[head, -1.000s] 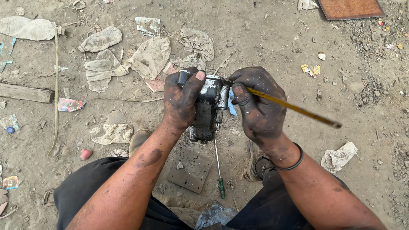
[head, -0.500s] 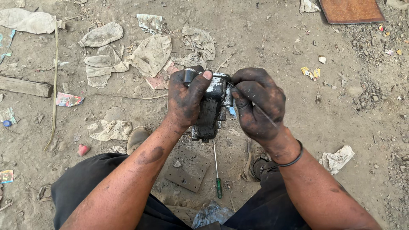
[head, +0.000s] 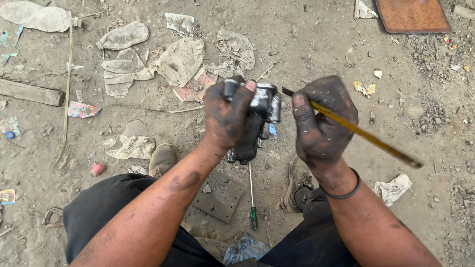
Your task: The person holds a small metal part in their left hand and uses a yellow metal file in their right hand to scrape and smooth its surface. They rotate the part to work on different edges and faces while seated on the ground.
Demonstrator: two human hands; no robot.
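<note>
My left hand (head: 228,117), black with grease, grips a dark metal engine part (head: 257,118) with a shiny silver top, held up over the dirt ground. My right hand (head: 321,126), equally greasy and with a black band at the wrist, holds a long thin yellow-and-dark blade (head: 361,132) just right of the part. The blade's tip points toward the part's upper right side and its far end slants down to the right. Both hands are raised between my knees.
A green-handled screwdriver (head: 252,198) and a flat rusty metal plate (head: 220,195) lie on the ground between my shoes (head: 162,159). Dirty rags (head: 180,62), scraps of paper and a wooden plank (head: 29,93) litter the dirt. A rusty sheet (head: 413,15) lies top right.
My right hand drew back from the part to the right, and the blade that was hidden against the part half a second ago now sticks out down-right again.
</note>
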